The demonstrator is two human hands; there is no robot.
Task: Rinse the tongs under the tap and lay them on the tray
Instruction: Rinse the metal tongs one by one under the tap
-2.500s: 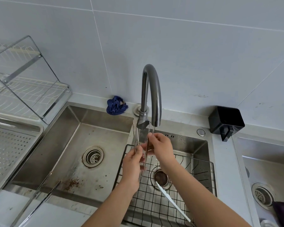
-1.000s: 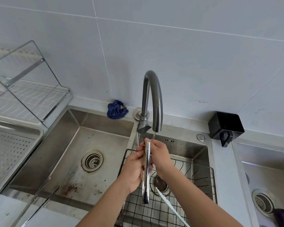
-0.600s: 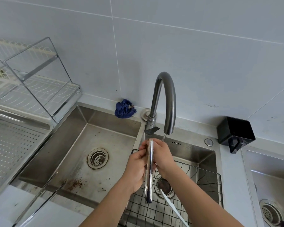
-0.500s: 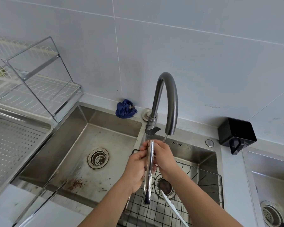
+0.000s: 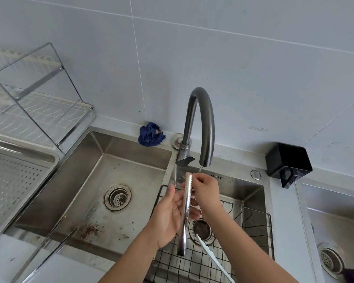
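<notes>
The steel tongs [image 5: 186,213] hang upright over the right sink basin, arms together, serrated tips at the top just below the tap [image 5: 201,123]. A thin stream of water [image 5: 200,169] falls from the spout onto my right hand [image 5: 205,190], which pinches the tongs' upper end. My left hand [image 5: 168,218] is lower down on the tongs, blurred, fingers curled behind them and thumb pointing up. The perforated steel tray [image 5: 49,158] lies at the far left, apart from both hands.
A black wire basket [image 5: 255,219] sits in the right basin with a white utensil [image 5: 212,259] in it. The left basin [image 5: 119,152] has a long metal utensil [image 5: 49,249] across its front edge. A blue cloth [image 5: 150,135], black box [image 5: 288,162] and dish rack [image 5: 39,94] stand behind.
The tongs' arms, spread apart 2.5 s ago, are now together. My left hand has slid lower along them and loosened. The right hand stays at the top under the tap.
</notes>
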